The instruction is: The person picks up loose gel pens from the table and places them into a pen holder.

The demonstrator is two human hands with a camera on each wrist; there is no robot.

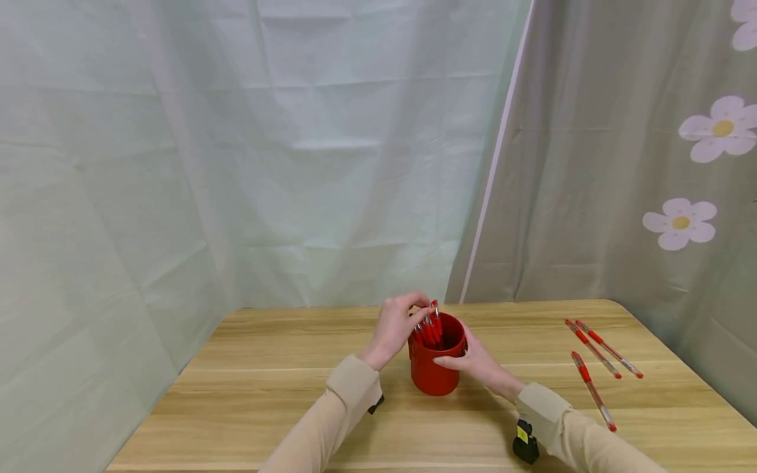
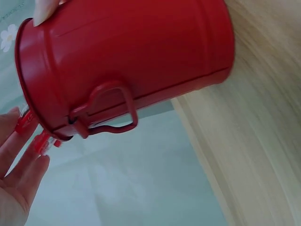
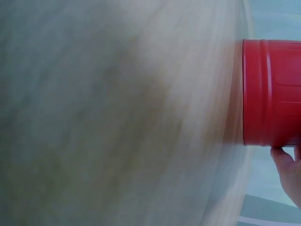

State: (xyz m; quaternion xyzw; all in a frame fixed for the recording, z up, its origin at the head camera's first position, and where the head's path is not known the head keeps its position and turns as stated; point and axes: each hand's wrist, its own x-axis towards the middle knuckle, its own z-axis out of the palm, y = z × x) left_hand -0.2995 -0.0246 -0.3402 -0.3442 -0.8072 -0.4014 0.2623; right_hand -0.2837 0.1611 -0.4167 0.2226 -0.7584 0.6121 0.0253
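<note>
A red pen holder point(image 1: 434, 374), a metal pail with a small side handle point(image 2: 110, 110), stands upright on the table. Several red gel pens point(image 1: 434, 332) lean inside it, their tops at the rim. My left hand point(image 1: 395, 326) is over the rim with its fingers around the pen tops; in the left wrist view those fingertips are at the red caps point(image 2: 41, 141). With thumb at the front near the rim and the other fingers mostly hidden behind, my right hand point(image 1: 478, 362) grips the holder's right side. The right wrist view shows the holder's lower wall point(image 3: 282, 94) and part of that hand.
Three more red gel pens lie on the wooden table point(image 1: 266, 394) to the right: a near one point(image 1: 593, 391), a middle one point(image 1: 593, 348) and a far one point(image 1: 609, 349). A pale curtain point(image 1: 331, 164) hangs behind the table, beside a grey flowered one point(image 1: 568, 164).
</note>
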